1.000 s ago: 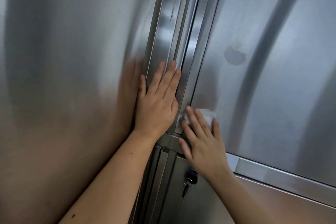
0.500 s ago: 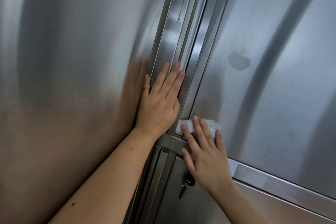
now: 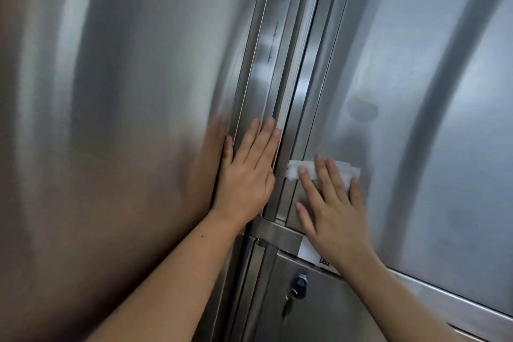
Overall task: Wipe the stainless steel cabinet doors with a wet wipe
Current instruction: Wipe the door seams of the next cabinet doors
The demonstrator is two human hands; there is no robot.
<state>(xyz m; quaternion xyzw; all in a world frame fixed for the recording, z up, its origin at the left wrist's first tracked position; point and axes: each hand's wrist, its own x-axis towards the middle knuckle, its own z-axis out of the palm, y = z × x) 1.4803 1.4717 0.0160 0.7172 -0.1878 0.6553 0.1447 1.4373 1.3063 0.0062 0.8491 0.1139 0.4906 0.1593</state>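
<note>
Both hands are up on the steel. The left hand (image 3: 247, 175) lies flat, fingers straight and together, grasping nothing. Its fingertips are on the upright centre strip (image 3: 270, 69) and its thumb lies along the edge of the left cabinet door (image 3: 125, 119). That door is a broad brushed panel showing soft streaks of reflected light.

The right hand (image 3: 330, 208) is spread flat too, fingers extended, pressing the wet wipe (image 3: 294, 171) against the right cabinet door (image 3: 430, 133). Nothing is curled round the wipe. It is pinned under the fingertips, a white folded strip lying crosswise, low on the door near its left edge. Its left end pokes out onto the frame and its right end shows past the little finger.

Above the wipe, well clear of it, a dark roundish smudge (image 3: 362, 111) sits on the same panel.

Down below, under the right wrist, a white label (image 3: 309, 254) with red print is partly covered by the hand. Beneath it is the lower door (image 3: 327, 314), which carries a small lock (image 3: 299, 283) with a key (image 3: 288, 304) dangling from it.
</note>
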